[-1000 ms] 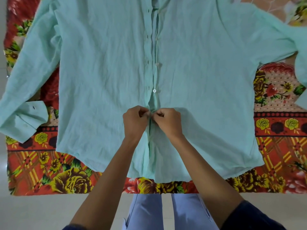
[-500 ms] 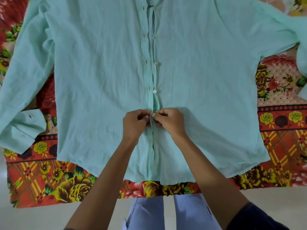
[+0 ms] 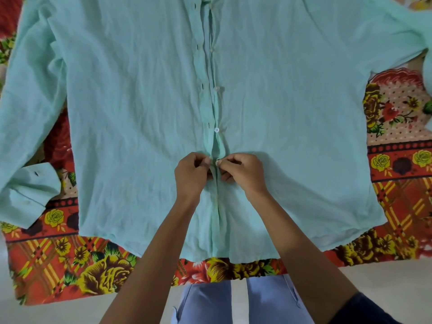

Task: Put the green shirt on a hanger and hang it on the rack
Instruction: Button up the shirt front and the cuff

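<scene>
The green shirt (image 3: 131,108) lies flat, front up, with its sleeves spread to both sides. Its front placket runs down the middle, with several buttons showing above my hands. My left hand (image 3: 191,175) pinches the left edge of the placket low on the shirt. My right hand (image 3: 243,173) pinches the right edge, facing the left hand, fingertips almost touching. A narrow gap opens in the placket just above my hands, below a white button (image 3: 216,130). No hanger and no rack are in view.
Under the shirt lies a red and yellow floral cloth (image 3: 70,272) on a pale floor (image 3: 385,281). My legs in light blue trousers (image 3: 205,302) stand at the cloth's near edge.
The view has shifted forward a little, so the shirt sits lower in the frame. My fingertips have drawn slightly apart on the placket at the same spot.
</scene>
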